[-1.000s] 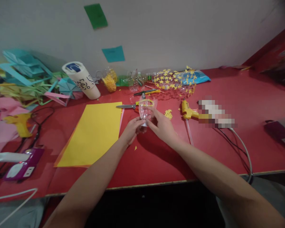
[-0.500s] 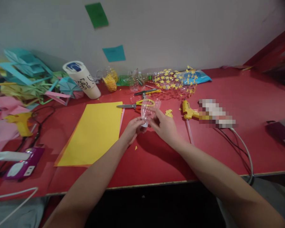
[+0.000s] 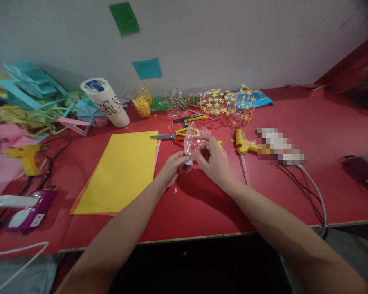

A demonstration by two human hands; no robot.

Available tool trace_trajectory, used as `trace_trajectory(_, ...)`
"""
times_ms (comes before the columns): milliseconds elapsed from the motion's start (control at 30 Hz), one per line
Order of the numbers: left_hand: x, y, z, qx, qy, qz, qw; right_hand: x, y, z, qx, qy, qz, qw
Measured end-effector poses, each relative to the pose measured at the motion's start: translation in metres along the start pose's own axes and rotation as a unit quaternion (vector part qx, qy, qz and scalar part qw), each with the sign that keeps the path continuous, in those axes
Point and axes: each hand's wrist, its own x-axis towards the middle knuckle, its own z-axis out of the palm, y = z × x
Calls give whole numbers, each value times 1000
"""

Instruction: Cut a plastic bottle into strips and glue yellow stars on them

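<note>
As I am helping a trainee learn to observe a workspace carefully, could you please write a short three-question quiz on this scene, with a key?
1. Open question: what does the person's left hand hold?
2. True or false: the scissors lie wholly apart from the large yellow sheet, with no overlap.
3. Multiple choice: what colour is the upper paper piece on the wall? A, pink; B, green; C, white.

Key:
1. A clear plastic piece.
2. False: the blade tip lies over the sheet's edge near its top right corner.
3. B, green.
</note>
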Motion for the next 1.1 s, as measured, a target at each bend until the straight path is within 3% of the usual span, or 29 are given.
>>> trace_trajectory(600,0,1,-1,-19,-2,21,1000,-2,3,-2,-47,-47,-35,997)
trace_trajectory(767,0,2,0,-16,-3,17,1000,-1,2,-2,-59,-33,-20,997)
trace_trajectory(1100,1,2,1,-14,1,30,999,-1,-6,-2,14,-41,-1,999)
